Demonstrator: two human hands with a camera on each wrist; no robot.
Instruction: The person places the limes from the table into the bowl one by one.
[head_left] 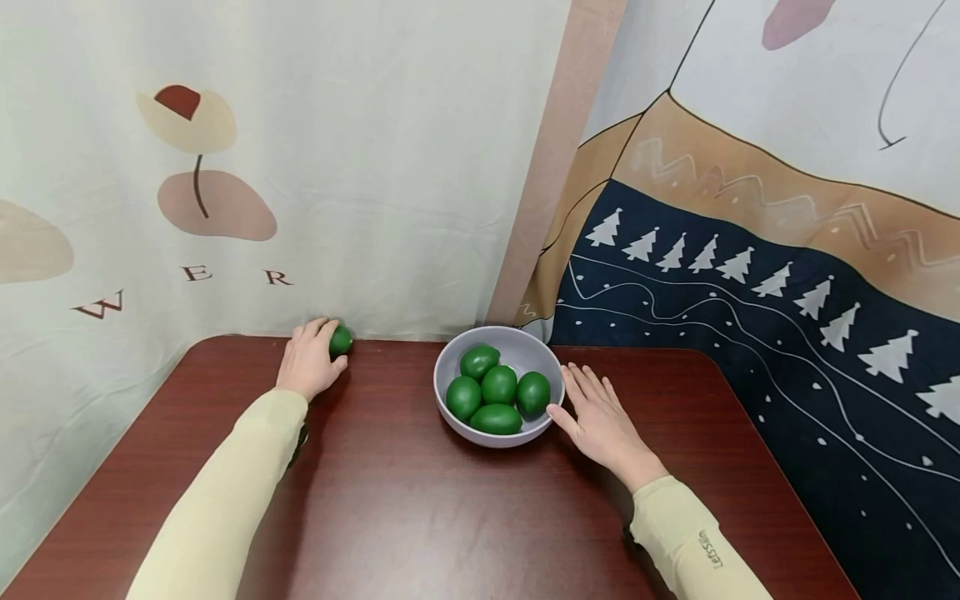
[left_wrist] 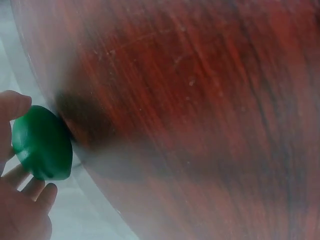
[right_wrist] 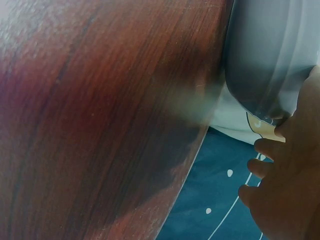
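At the far left edge of the table, my left hand holds a green lime between thumb and fingers. The left wrist view shows this lime with the thumb on one side and fingertips on the other. Several more green limes lie inside a round grey-lavender bowl near the table's back edge. My right hand, fingers extended, rests against the bowl's right side. From the right wrist, the bowl's outer wall is visible beside the hand.
The table has a dark reddish wood-grain top with rounded back corners. A pale printed curtain hangs right behind it. On the right hangs a navy cloth with white trees, close to the table's edge.
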